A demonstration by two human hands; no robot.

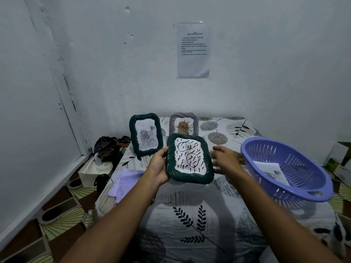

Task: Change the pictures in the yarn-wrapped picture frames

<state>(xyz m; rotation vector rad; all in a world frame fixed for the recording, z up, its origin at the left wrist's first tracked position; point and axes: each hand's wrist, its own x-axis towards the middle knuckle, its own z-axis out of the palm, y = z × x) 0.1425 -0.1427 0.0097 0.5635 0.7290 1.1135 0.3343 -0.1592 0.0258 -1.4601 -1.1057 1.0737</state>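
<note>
**Green frame being held above the table**

A dark green yarn-wrapped frame [190, 158] is being held in the air over the table [199, 224], tilted so its face is turned toward the camera. A picture of black dashes and two looped ovals is being shown inside it. Its left edge is being gripped by the left hand [158, 168], with the thumb laid over the front rim and the fingers curled behind. The right hand [226, 156] is being kept just beside the frame's right edge, fingers spread and relaxed, nothing held; whether it is touching the frame cannot be told, since the hand is blurred.

Behind the held frame, two more frames are being displayed upright at the far end of the table: a second green frame [145, 134] with a grey rose drawing, and a grey frame [184, 123], partly hidden. A purple basket [284, 168] with a printed sheet [271, 171] inside is being seen to the right, a lilac cloth [125, 182] to the left. A printed notice [193, 50] is being displayed on the wall.
</note>
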